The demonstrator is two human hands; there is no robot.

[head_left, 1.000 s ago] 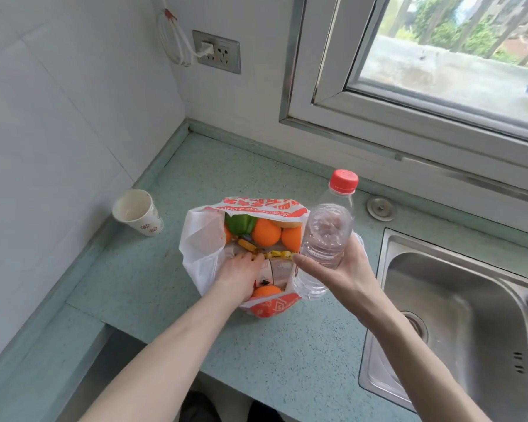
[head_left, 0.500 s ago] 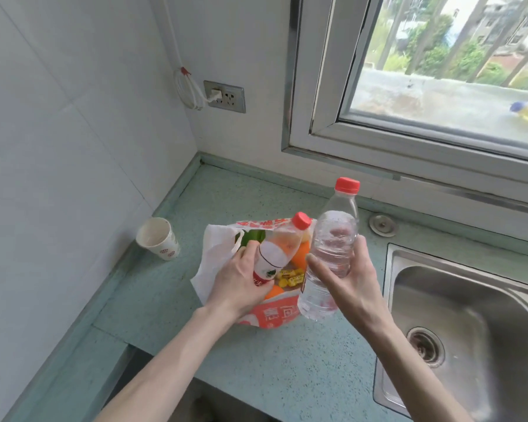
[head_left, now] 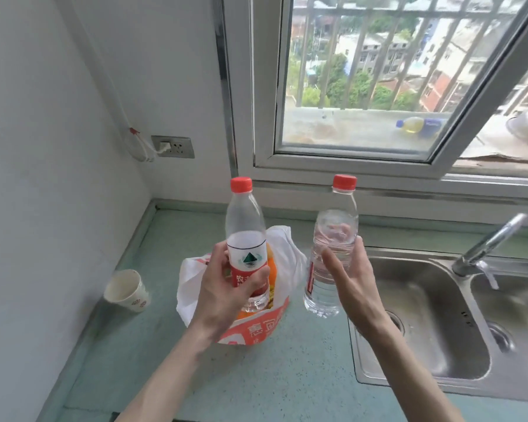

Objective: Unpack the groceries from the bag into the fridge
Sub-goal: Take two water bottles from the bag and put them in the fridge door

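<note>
Gripped upright, caps up: left hand [head_left: 226,287] wraps labelled bottle [head_left: 246,239] over grocery bag [head_left: 256,327]; right hand [head_left: 348,278] holds clear bottle [head_left: 333,245], long axes near vertical.

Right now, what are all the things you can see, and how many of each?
water bottle: 2, clear with red caps; one with a red and white label held over the bag, the other held to its right
grocery bag: 1, white and orange-red, on the counter, orange fruit inside
paper cup: 1, white, on the counter by the left wall
counter: 1, pale green
sink: 1, steel, right side, with a tap
wall socket: 1, grey, with a white plug and cable
window: 1, white frame, bars outside
yellow bottle: 1, lying on the outside ledge
left hand: grips the labelled bottle
right hand: holds the other bottle
</note>
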